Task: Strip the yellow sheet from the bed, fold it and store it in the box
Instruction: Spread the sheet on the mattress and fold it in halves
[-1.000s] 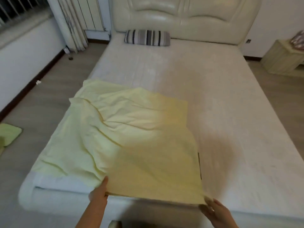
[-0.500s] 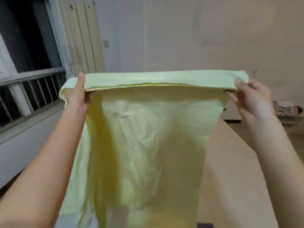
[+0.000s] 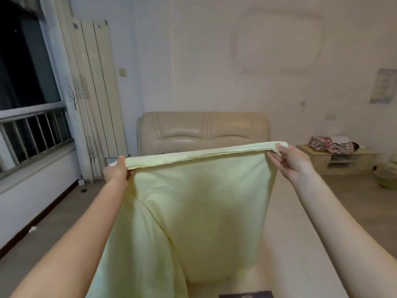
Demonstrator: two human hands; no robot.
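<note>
left hand (image 3: pixel 116 172) grip closed on yellow sheet (image 3: pixel 193 203); right hand (image 3: pixel 290 161) likewise

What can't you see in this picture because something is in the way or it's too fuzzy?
- Most of the bed: head view, the raised yellow sheet covers it.
- The sheet's bottom edge: cut off by the lower frame edge.
- The box: nowhere in view.
- The left hand fingers: behind the sheet's top edge; the right hand shows more.
- The dark thing at the bottom: cropped, cannot tell what it is.
- The patterned bundle on the low cabinet: too blurred to name.
</note>
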